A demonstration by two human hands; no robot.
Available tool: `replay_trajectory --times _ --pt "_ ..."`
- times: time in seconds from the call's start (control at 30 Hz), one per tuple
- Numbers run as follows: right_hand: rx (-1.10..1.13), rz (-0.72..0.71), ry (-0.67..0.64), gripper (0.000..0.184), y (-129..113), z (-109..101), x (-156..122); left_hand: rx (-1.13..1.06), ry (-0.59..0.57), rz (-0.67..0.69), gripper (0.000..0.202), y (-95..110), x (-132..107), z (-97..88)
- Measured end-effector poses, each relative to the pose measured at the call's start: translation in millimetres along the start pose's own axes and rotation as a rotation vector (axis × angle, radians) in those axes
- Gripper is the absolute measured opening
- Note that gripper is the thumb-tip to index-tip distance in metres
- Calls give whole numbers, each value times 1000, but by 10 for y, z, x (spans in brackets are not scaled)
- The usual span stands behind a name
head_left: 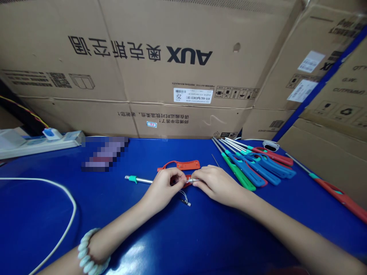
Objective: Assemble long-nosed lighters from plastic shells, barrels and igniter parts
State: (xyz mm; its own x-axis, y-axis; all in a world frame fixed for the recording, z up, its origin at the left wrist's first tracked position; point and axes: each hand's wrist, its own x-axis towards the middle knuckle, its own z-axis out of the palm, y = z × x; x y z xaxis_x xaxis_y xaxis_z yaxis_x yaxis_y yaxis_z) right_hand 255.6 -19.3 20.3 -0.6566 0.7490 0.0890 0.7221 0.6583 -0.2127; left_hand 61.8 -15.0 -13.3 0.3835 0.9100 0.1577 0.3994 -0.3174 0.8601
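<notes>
My left hand [168,186] and my right hand [213,183] meet at the middle of the blue table [120,229], fingers pinched together on a long lighter part. Its metal tube [141,180] with a teal collar sticks out to the left. A red handle shell half [180,165] lies just behind my fingers, and another red piece shows between the hands. Thin wires with a small dark end piece [185,200] hang below my left fingers. A pale bead bracelet [89,252] is on my left wrist.
Several finished long lighters with blue, green and red handles [252,166] lie fanned at the right, one more red one [338,194] further right. Cardboard boxes [172,68] wall the back and right. A white power strip [40,142] and white cable [65,198] are at left.
</notes>
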Motion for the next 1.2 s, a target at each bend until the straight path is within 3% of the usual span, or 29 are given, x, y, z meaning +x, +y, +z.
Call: replay_trajectory --times 1.2 --pt "42 23 25 16 -11 48 12 -14 -23 -8 20 -19 14 -15"
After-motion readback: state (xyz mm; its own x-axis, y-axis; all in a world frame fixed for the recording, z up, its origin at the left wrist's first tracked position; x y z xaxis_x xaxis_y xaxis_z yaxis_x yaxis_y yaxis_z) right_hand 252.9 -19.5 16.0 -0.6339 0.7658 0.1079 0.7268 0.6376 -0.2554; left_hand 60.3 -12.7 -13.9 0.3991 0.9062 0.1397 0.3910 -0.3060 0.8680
